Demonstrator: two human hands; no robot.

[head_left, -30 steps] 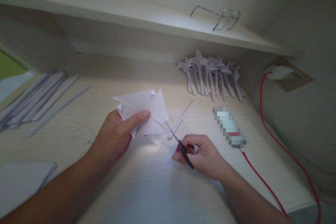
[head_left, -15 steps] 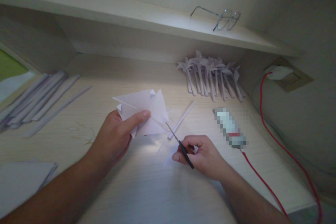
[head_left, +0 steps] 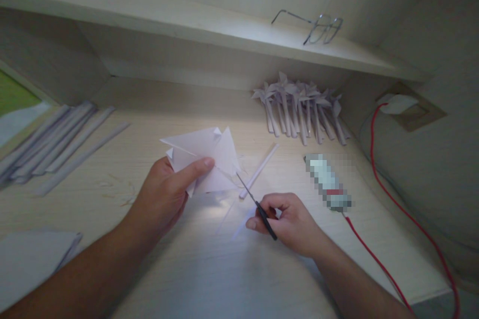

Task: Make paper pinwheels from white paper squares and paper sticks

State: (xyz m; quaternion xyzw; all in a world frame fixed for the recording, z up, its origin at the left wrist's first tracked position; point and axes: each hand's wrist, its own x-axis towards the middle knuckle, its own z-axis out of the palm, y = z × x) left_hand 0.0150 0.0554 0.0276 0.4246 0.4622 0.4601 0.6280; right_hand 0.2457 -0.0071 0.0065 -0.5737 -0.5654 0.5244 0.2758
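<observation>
White folded paper being pinched by left hand; right hand gripping scissors just right of it, paper stick lying beyond.

White folded paper held up w/ small black-handled scissors at edge.

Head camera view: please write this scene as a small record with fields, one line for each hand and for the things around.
left hand: holds the folded white paper piece, thumb on top
right hand: grips the small black-handled scissors
scissors: blade tips at the paper's lower right edge
near the hands: one rolled white paper stick lying on the light wooden desk
back right: row of white paper pinwheels
left: pile of white paper strips
shelf: wire-framed glasses
right edge: red cable
</observation>
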